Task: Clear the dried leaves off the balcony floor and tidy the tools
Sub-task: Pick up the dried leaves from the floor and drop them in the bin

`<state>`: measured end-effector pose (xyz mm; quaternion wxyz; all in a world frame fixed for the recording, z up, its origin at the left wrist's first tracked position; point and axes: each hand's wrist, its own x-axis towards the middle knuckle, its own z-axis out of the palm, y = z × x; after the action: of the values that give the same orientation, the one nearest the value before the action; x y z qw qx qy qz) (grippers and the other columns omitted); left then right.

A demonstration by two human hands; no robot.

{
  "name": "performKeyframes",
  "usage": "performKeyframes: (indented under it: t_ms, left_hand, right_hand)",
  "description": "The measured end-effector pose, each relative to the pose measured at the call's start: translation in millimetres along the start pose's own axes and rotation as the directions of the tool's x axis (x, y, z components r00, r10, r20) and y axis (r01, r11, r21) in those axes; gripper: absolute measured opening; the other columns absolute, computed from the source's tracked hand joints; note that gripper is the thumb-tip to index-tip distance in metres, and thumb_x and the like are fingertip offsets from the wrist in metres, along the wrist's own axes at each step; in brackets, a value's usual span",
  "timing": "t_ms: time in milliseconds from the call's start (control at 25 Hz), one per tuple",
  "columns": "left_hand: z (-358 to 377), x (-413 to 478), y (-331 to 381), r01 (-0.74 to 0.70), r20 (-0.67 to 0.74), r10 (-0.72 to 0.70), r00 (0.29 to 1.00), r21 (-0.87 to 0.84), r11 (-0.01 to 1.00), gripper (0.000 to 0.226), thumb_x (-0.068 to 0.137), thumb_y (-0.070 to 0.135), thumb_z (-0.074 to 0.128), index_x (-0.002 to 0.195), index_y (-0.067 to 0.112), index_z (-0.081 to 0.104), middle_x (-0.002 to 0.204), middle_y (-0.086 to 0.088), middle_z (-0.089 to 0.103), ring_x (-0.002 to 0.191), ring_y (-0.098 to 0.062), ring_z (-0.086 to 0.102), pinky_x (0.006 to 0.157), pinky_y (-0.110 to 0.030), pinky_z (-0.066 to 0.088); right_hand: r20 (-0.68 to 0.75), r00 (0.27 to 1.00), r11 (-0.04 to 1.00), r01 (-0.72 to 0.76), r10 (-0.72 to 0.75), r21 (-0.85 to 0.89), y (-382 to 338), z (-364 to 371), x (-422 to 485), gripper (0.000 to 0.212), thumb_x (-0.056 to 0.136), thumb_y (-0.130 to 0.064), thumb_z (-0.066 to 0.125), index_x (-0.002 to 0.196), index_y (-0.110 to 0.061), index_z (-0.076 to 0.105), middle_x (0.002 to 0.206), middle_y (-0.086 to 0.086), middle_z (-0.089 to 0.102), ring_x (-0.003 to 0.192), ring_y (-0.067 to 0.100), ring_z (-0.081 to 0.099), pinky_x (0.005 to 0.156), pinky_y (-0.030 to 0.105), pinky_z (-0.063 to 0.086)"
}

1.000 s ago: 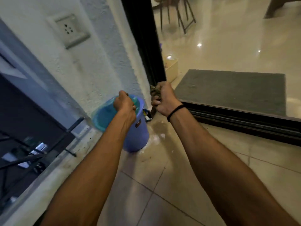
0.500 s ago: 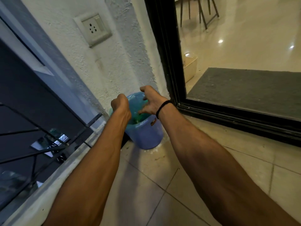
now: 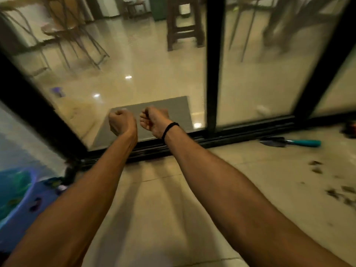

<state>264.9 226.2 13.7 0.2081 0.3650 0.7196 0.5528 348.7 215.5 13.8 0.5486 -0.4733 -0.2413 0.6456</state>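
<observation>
Gathering the lower-right leaves (image 3: 332, 193) well means opening left hand (image 3: 121, 122) and right hand (image 3: 154, 120), both curled empty now.

The balcony floor (image 3: 169, 209) is pale beige tile with thin grout lines. Dark brown dried leaves (image 3: 337, 191) speckle its right edge. The trowel (image 3: 289, 142) has a teal handle and a dark blade. At the floor's left edge, the bucket (image 3: 21, 207) is lavender-blue outside and teal inside. The door frame (image 3: 212, 74) is black, the mat (image 3: 173, 106) grey, and the wristband (image 3: 169, 128) black.
</observation>
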Motion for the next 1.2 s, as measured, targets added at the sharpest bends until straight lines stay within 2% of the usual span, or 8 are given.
performKeyframes:
  t_ms: [120,240,440,560,680,880,1080,1200]
  left_hand:
    - [85.5,-89.1,4.6,-0.093,0.309,0.090,0.947,-0.004,0.996,0.030,0.100,0.031,0.048,0.114,0.011,0.064,0.105,-0.004,0.065,0.093,-0.022,0.059,0.083,-0.034,0.048]
    - [145.6,-188.5,10.9,-0.228,0.556,0.211,0.804,-0.041,0.973,0.031,0.097,0.035,0.050,0.110,0.012,0.065,0.105,-0.007,0.069,0.097,-0.027,0.063,0.089,-0.038,0.053]
    - [191.1,-346.3,9.9,-0.342,0.814,0.270,0.514,-0.094,0.935,0.032,0.096,0.034,0.054,0.110,0.007,0.064,0.114,-0.016,0.068,0.106,-0.035,0.062,0.091,-0.041,0.051]
    - [201.5,-410.9,-5.9,-0.362,0.906,0.218,0.362,-0.079,0.929,0.030,0.097,0.036,0.057,0.107,0.010,0.066,0.111,-0.014,0.069,0.106,-0.032,0.062,0.095,-0.041,0.051]
    - [209.3,-443.5,-26.5,-0.412,0.956,0.153,0.249,-0.039,0.911,0.030,0.099,0.034,0.053,0.115,0.010,0.060,0.111,-0.014,0.067,0.104,-0.031,0.063,0.093,-0.045,0.054]
    - [243.2,-435.1,-57.5,-0.519,0.982,0.100,0.161,-0.002,0.855,0.031,0.098,0.033,0.059,0.123,0.015,0.057,0.113,-0.010,0.066,0.105,-0.028,0.064,0.092,-0.045,0.055]
    - [270.2,-445.1,-95.2,-0.648,0.990,0.131,0.045,-0.071,0.759,0.046,0.097,0.030,0.063,0.139,0.016,0.051,0.128,-0.013,0.059,0.113,-0.026,0.060,0.099,-0.037,0.048]
    - [282.3,-461.4,-109.4,-0.698,0.986,0.157,-0.053,-0.149,0.701,0.057,0.098,0.025,0.062,0.150,0.018,0.038,0.144,-0.012,0.040,0.128,-0.026,0.049,0.109,-0.038,0.042]
  right_hand:
    - [-0.310,0.942,0.992,0.114,-0.127,-0.060,-33.4,-116.0,-24.0,0.020,0.094,-0.006,0.046,0.078,-0.008,0.059,0.061,0.007,0.050,0.050,0.018,0.043,0.050,0.028,0.037]
    - [-0.588,0.785,0.980,0.135,-0.197,-0.148,-47.3,-230.0,-66.4,0.023,0.089,-0.015,0.052,0.073,-0.005,0.064,0.061,0.007,0.062,0.053,0.020,0.055,0.054,0.031,0.047]
    - [-0.855,0.474,0.978,0.090,-0.209,-0.189,-32.9,-404.7,-125.5,0.034,0.068,-0.029,0.051,0.082,-0.005,0.071,0.082,0.014,0.075,0.076,0.032,0.071,0.076,0.047,0.060]
    - [-0.922,0.338,0.982,0.078,-0.190,-0.174,-32.9,-439.4,-195.4,0.023,0.083,-0.024,0.060,0.083,-0.006,0.072,0.075,0.010,0.072,0.066,0.025,0.069,0.066,0.039,0.062]
    - [-0.940,0.302,0.987,0.023,-0.158,-0.159,-16.2,-484.0,-230.4,0.017,0.090,-0.021,0.063,0.084,-0.009,0.073,0.072,0.004,0.069,0.062,0.017,0.063,0.057,0.030,0.056]
    - [-0.925,0.258,0.901,-0.265,-0.278,-0.344,12.2,-542.9,-238.9,0.018,0.091,-0.022,0.066,0.081,-0.010,0.074,0.084,0.006,0.073,0.084,0.025,0.068,0.080,0.038,0.058]
    - [-0.829,0.456,0.682,-0.495,-0.324,-0.538,44.3,-569.8,-204.4,0.046,0.094,-0.024,0.064,0.138,-0.015,0.056,0.138,0.012,0.052,0.126,0.030,0.051,0.106,0.034,0.042]
    - [-0.762,0.536,0.492,-0.584,-0.363,-0.646,59.4,-587.7,-179.3,0.048,0.096,-0.021,0.058,0.143,-0.020,0.046,0.137,0.013,0.040,0.124,0.033,0.045,0.101,0.040,0.043]
